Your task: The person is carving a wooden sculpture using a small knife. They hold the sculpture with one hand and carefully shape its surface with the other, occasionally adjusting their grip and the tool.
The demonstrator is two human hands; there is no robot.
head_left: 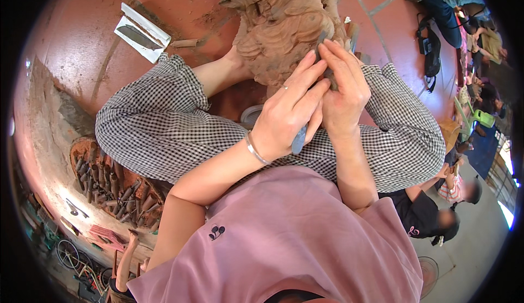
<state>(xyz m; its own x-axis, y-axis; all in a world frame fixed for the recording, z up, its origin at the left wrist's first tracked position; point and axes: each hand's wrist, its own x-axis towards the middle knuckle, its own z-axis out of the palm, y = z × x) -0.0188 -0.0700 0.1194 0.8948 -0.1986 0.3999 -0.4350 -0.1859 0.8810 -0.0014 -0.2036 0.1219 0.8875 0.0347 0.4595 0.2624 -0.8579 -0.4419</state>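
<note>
A carved brown wooden sculpture [284,27] with curling relief stands between my bent legs, near my bare foot. Both hands meet at its lower right side. My left hand [289,109], a bracelet on its wrist, is closed around a slim tool [298,141] whose blue-grey end sticks out below the palm. A dark, narrow tip shows above the fingers by the carving. My right hand [346,85] is closed beside it, its fingers pressed on the tool's upper part against the wood. My fingers hide the tool's middle, so its exact kind cannot be told.
At the left, a round tray [73,153] holds several wood-handled carving tools. A white paper [155,55] with a dark flat piece lies on the red tiled floor [71,57]. A black bag [431,55] lies at the right; other people [436,218] sit beyond my right knee.
</note>
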